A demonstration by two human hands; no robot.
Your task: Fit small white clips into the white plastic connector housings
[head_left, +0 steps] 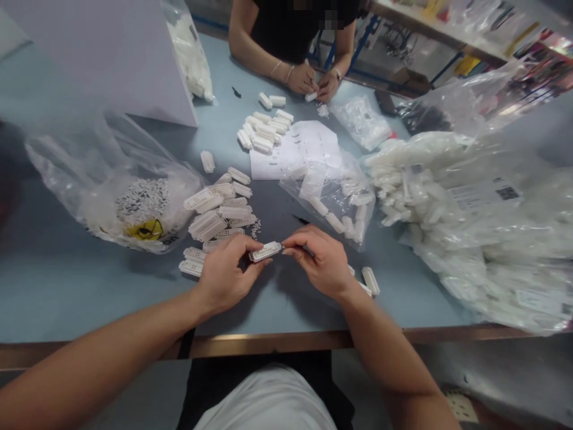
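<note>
Between the thumb and fingers of my left hand (226, 272) is a white plastic connector housing (265, 252) with rows of small openings facing up. My right hand (323, 261) is closed in a pinch at the housing's right end; what its fingertips hold is too small to make out. Just beyond my left hand lies a heap of similar white housings (221, 209). Tiny white pieces (255, 229) are scattered at the heap's right side. A thin dark pointed object (301, 220) lies past my right hand, partly hidden by it.
An open clear bag (142, 200) of tiny white pieces stands at left. More housings fill a clear bag (333, 206) beside a paper sheet (308, 140). Large stuffed bags (461, 221) crowd the right. Across the table (134, 292), a co-worker's hands (308, 80) handle a white piece.
</note>
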